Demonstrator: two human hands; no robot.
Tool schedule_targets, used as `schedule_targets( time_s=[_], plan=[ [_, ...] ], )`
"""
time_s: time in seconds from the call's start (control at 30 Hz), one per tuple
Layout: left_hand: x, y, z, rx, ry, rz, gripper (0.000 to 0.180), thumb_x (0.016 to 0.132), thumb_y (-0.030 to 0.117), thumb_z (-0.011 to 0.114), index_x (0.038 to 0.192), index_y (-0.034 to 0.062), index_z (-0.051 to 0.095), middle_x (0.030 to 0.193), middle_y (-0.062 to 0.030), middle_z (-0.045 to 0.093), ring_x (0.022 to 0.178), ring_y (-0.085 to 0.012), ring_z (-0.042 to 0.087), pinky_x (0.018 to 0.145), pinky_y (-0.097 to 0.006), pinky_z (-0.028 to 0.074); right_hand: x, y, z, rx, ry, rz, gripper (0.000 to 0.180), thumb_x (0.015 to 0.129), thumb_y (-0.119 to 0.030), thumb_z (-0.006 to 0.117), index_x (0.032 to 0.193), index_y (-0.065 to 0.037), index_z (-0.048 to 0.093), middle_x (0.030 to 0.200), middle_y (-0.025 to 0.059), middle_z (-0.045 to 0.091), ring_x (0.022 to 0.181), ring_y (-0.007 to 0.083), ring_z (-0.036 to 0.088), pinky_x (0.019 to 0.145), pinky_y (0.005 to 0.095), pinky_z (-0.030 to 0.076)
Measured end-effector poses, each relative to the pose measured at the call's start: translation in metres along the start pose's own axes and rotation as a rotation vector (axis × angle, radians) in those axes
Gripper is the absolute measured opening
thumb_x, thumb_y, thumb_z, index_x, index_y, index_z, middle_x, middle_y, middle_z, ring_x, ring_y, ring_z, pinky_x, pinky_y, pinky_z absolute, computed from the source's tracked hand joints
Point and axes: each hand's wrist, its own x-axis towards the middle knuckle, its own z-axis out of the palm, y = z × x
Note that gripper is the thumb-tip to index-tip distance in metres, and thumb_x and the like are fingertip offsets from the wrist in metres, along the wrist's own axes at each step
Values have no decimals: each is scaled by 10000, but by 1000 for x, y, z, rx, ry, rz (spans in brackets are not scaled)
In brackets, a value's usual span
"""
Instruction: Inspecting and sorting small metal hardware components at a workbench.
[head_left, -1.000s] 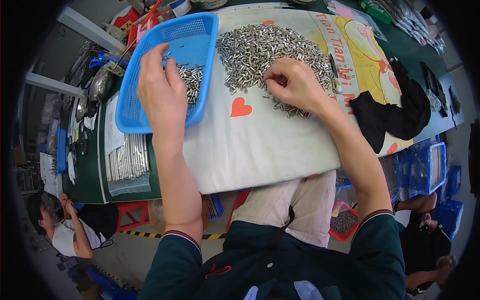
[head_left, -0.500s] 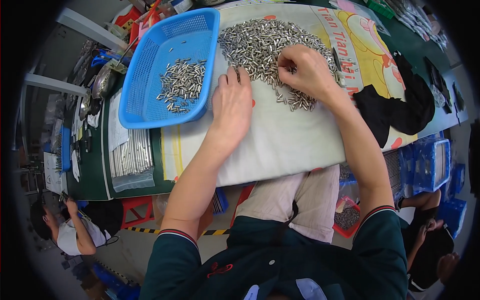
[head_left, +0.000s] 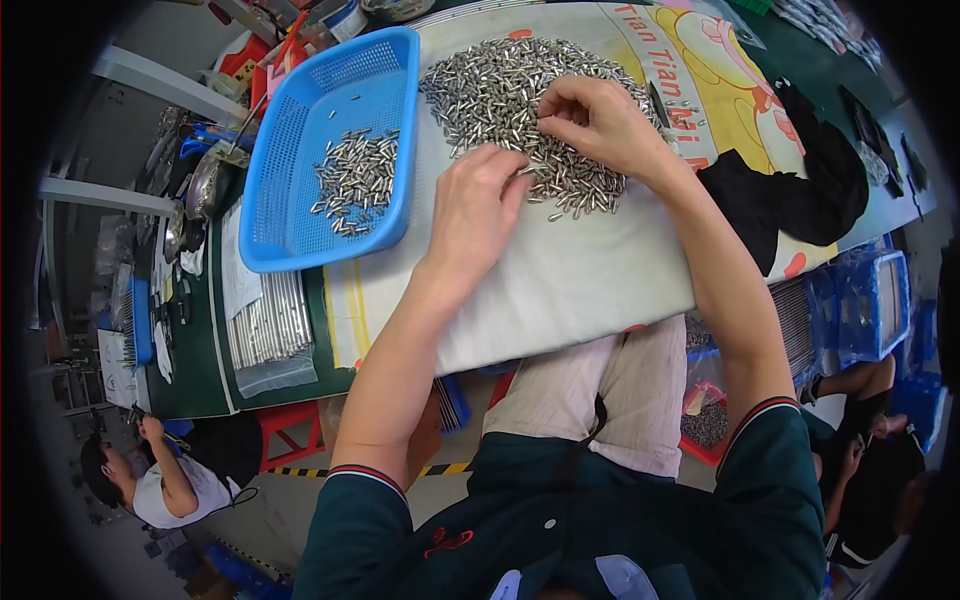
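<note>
A wide heap of small silvery metal pins (head_left: 500,92) lies on the pale cloth at the far middle. At the heap's near edge, my left hand (head_left: 474,208) is bent with thumb and fingertips drawn together; what is between them is too small to make out. Over the heap's right part, my right hand (head_left: 612,125) is curled in a pinch, and its fingertips hide whatever they hold. Left of the hands stands a blue perforated plastic basket (head_left: 290,225), with a smaller pile of the same pins (head_left: 358,175) inside.
A black cloth (head_left: 745,200) lies right of my right forearm. Long metal rods (head_left: 270,325) in a clear bag lie below the basket. A seated person (head_left: 165,485) is at lower left, another (head_left: 865,470) at lower right. A red tray (head_left: 705,430) stands below the table.
My left hand has moved right from beside the basket to the heap's near edge, its fingers drawing in. My right hand has shifted slightly left and away. The whole view has shifted slightly.
</note>
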Motion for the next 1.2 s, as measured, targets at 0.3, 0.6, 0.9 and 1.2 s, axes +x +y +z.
schedule_targets(
  time_s=[0.3, 0.6, 0.9, 1.2],
  plan=[
    [-2, -13, -7, 252, 46, -52, 134, 703, -36, 569, 827, -19, 615, 796, -150, 565, 742, -323, 563, 646, -411, 446, -5, -2, 7, -1, -95, -78, 129, 683, -70, 587, 784, 9, 599, 688, 111, 619, 644, 260, 604, 636, 332, 484],
    [0, -12, -13, 208, -3, -95, 64, 715, -11, 584, 773, -25, 606, 754, -158, 556, 717, -331, 560, 661, -418, 437, -12, -10, 23, -256, -141, -131, 99, 691, -68, 564, 745, -27, 636, 800, 99, 607, 834, 268, 574, 729, 372, 469],
    [-8, -7, -19, 328, -126, -109, 53, 711, 14, 598, 757, -6, 613, 748, -138, 570, 658, -316, 575, 622, -400, 450, -12, -12, 28, -351, -158, -181, 89, 696, -94, 585, 751, -40, 630, 773, 80, 566, 804, 252, 558, 687, 363, 463],
    [2, -14, -9, 211, -22, -29, 43, 711, 12, 579, 754, 7, 572, 753, -136, 541, 708, -323, 570, 630, -424, 465, -10, -10, 20, -301, -61, -212, 88, 667, -97, 549, 695, -32, 601, 753, 103, 576, 788, 274, 563, 672, 394, 469]
  ],
)
